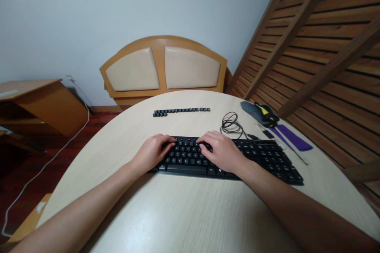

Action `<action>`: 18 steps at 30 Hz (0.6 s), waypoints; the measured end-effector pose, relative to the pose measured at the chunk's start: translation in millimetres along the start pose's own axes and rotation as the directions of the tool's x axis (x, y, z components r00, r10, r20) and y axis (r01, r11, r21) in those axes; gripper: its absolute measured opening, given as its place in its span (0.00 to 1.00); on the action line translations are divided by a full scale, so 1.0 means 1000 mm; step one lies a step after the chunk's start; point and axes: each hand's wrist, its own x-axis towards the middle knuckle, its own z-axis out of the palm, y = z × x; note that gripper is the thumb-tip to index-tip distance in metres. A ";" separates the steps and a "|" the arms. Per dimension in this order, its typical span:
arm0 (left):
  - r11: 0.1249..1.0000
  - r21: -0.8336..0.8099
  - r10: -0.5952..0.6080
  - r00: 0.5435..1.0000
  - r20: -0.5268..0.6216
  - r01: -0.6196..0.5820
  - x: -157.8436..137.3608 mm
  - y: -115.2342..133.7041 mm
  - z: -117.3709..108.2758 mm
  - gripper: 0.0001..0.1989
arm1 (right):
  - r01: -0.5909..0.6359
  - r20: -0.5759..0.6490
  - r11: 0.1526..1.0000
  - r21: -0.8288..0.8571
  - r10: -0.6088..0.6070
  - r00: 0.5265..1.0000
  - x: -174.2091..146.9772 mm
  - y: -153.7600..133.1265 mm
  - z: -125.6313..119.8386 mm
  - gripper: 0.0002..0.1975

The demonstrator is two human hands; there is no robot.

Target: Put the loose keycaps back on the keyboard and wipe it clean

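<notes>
A black computer keyboard lies on the light wooden table before me. My left hand is at its upper left, thumb and index finger closed together over the keys. Over the middle of the top rows is my right hand, its index finger and thumb drawn close in a pinch. Anything between the fingertips of either hand is too small to make out. Behind the keyboard, loose black keycaps are laid out in a long row, with a short row in front at its left end.
The keyboard's coiled black cable lies behind it. To the right are a grey and yellow item, a purple strip and a thin stick-like tool. A padded headboard, a slatted wooden panel and a desk surround the table.
</notes>
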 end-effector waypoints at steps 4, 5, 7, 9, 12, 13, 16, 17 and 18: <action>0.991 0.085 0.107 0.994 0.006 -0.107 -0.002 0.008 -0.004 0.12 | 0.001 -0.001 1.000 -0.002 -0.001 1.000 0.000 0.000 0.000 0.08; 0.984 0.119 0.129 0.992 0.010 -0.129 -0.002 0.009 -0.004 0.14 | 0.003 0.000 1.000 -0.002 -0.003 1.000 0.000 0.001 0.000 0.08; 0.970 0.192 0.145 0.989 0.023 -0.147 -0.003 0.012 -0.006 0.16 | 0.005 -0.004 1.000 0.000 -0.005 1.000 0.000 0.001 0.001 0.08; 0.958 0.247 0.139 0.989 0.039 -0.145 -0.005 0.014 -0.007 0.16 | 0.004 -0.009 1.000 0.001 -0.004 1.000 0.001 0.002 0.001 0.08; 0.956 0.255 0.137 0.989 0.054 -0.146 -0.004 0.013 -0.010 0.16 | 0.002 -0.013 1.000 0.001 -0.002 1.000 0.000 0.002 0.001 0.08; 0.959 0.241 0.142 0.988 0.053 -0.151 -0.003 0.012 -0.011 0.15 | 0.001 -0.013 1.000 0.000 -0.001 1.000 0.000 0.003 0.002 0.08; 0.971 0.184 0.148 0.988 0.049 -0.154 -0.001 0.007 -0.015 0.15 | 0.004 -0.009 1.000 -0.005 -0.004 1.000 0.000 0.003 0.002 0.08; 0.973 0.173 0.147 0.988 0.053 -0.154 0.000 0.006 -0.016 0.15 | 0.006 -0.008 1.000 -0.006 -0.006 1.000 0.000 0.002 0.002 0.08; 0.972 0.172 0.150 0.987 0.062 -0.159 0.000 0.005 -0.017 0.16 | 0.006 -0.008 1.000 -0.007 -0.006 1.000 0.000 0.002 0.002 0.08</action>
